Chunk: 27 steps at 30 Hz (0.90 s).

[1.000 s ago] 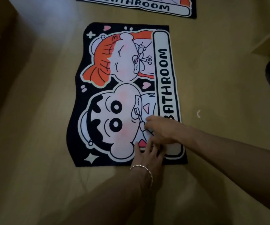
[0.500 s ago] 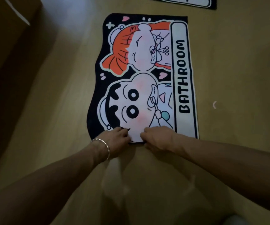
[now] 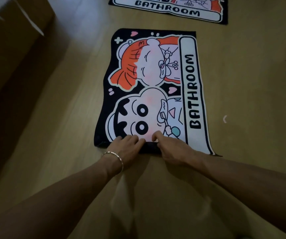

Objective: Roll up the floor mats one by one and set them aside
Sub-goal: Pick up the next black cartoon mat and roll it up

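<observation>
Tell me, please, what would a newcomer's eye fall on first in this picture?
The bright cartoon mat in the middle of the floor, with an orange-haired figure and the word BATHROOM along its right side, stands out first. At its near edge the left hand and the right hand grip the dark start of a roll. A similar second mat lies at the top of the view, partly cut off.

At 12 o'clock the far black cartoon-printed fabric mat [image 3: 169, 11] is cut by the top edge. On the near black cartoon-printed fabric mat [image 3: 152, 80], the 6 o'clock edge is partly hidden under the left hand [image 3: 126, 147] and right hand [image 3: 171, 149]; how far it is turned over cannot be told. The small white fleck [image 3: 224, 119] at 3 o'clock is too small to tell. The blurred brown boxy shape [image 3: 14, 37] at 10 o'clock is cropped.
</observation>
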Motion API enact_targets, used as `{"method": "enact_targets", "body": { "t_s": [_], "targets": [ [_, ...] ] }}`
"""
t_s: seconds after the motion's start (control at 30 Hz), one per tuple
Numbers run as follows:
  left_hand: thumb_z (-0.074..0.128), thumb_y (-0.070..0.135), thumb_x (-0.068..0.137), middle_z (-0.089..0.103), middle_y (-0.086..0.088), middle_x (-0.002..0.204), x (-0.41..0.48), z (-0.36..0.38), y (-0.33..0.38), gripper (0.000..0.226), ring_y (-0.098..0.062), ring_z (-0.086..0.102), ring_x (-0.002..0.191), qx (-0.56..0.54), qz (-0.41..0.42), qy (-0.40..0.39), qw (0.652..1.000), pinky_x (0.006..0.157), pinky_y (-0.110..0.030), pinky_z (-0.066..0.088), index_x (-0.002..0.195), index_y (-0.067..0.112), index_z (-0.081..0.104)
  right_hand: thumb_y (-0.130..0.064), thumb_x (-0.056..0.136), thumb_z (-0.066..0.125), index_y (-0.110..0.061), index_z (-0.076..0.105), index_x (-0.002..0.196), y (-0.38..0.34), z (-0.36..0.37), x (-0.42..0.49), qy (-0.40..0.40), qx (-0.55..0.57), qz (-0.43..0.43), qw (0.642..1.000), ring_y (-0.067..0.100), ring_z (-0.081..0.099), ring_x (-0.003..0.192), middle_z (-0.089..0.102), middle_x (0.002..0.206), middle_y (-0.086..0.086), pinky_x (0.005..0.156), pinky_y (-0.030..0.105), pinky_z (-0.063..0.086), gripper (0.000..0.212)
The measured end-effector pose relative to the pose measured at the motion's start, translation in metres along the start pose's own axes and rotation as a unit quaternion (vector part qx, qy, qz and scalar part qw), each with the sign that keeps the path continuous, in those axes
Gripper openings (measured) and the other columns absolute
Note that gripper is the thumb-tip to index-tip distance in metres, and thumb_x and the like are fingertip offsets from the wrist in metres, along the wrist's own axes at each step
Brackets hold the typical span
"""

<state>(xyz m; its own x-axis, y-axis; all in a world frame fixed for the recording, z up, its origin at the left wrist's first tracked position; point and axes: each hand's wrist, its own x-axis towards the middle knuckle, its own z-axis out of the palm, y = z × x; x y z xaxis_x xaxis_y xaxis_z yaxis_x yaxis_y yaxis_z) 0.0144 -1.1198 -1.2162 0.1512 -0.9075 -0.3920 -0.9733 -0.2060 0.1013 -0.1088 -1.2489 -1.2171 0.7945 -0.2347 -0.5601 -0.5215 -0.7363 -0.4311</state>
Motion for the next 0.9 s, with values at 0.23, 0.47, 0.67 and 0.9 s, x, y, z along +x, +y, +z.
{"method": "enact_targets", "body": {
  "t_s": [0.23,0.47,0.67,0.9],
  "targets": [
    [0.049,0.019,0.093,0.052,-0.001,0.123,0.008,-0.003,0.005,0.04,-0.021,0.046,0.118,0.052,-0.043,-0.002,0.998,0.11,-0.038,0.025,0.131,0.024,0.041,-0.042,0.097,0.045,-0.022,0.041,0.128,0.008,0.003,-0.004,0.038,-0.112,-0.073,0.99,0.015,0.052,0.097,0.05,0.118,0.002,0.082,0.027,0.043,0.038],
    [0.038,0.02,0.097,0.043,-0.003,0.125,0.006,-0.006,0.008,0.035,-0.019,0.044,0.111,0.003,-0.056,-0.016,0.998,0.092,-0.031,0.038,0.132,0.018,0.034,-0.02,0.095,0.05,-0.019,0.042,0.131,0.005,0.006,-0.002,0.087,-0.159,-0.062,0.981,0.02,0.05,0.109,0.052,0.121,0.005,0.094,0.034,0.042,0.036],
    [0.041,0.014,0.095,0.047,-0.007,0.108,0.01,-0.005,0.018,0.025,-0.021,0.047,0.095,0.068,-0.055,-0.056,0.995,0.082,-0.033,0.039,0.12,0.014,0.037,-0.017,0.097,0.045,-0.016,0.042,0.123,-0.001,0.009,-0.003,0.066,-0.098,-0.005,0.993,0.02,0.049,0.106,0.051,0.118,0.006,0.092,0.034,0.043,0.026],
    [0.045,0.014,0.096,0.058,-0.004,0.089,0.028,-0.014,0.024,0.018,-0.021,0.058,0.078,0.09,-0.054,-0.103,0.989,0.069,-0.032,0.044,0.114,0.013,0.045,-0.022,0.091,0.055,-0.016,0.037,0.122,-0.003,0.018,-0.006,0.059,-0.179,0.021,0.982,0.023,0.047,0.108,0.046,0.119,0.009,0.096,0.038,0.04,0.036]
  ]
}}
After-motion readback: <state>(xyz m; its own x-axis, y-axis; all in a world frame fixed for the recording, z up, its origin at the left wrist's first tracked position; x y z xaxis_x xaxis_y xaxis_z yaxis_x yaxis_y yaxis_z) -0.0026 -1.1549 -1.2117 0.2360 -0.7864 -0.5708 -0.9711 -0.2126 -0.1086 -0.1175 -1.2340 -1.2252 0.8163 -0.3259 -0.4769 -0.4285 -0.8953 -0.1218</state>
